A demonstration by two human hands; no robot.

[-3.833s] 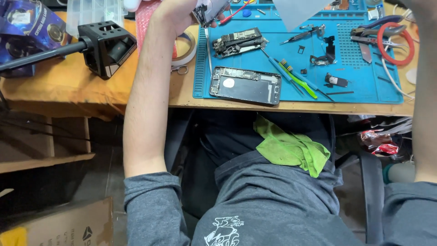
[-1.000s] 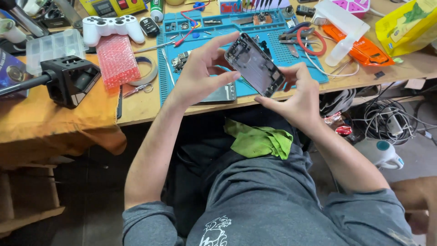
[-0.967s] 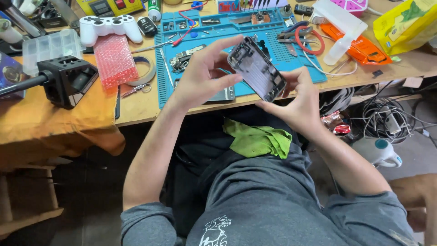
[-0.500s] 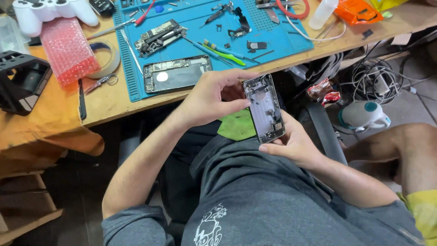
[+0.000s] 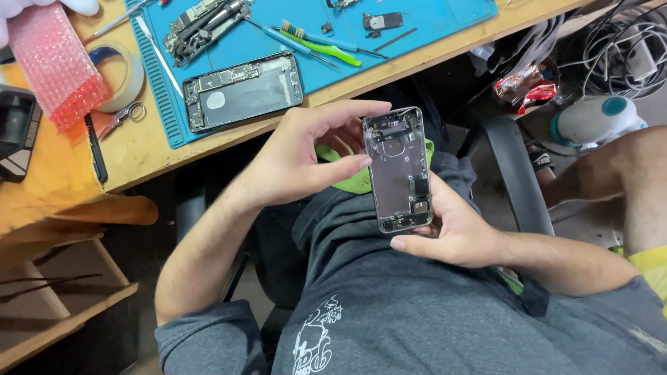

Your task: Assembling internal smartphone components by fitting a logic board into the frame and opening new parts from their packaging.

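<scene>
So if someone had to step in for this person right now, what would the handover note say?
Left hand: fingers pinch the upper left edge of the opened phone housing, held over the lap.
Right hand: cradles the housing from below, at its lower right.
Housing: inside faces up, small parts still fitted.
On the blue work mat: a second opened phone body, a circuit board assembly, a green-handled tool.
Green cloth lies on the lap, under the hands.
Done: housing is off the mat and in hand. Left: nothing is being refitted yet; no tool in either hand.
</scene>
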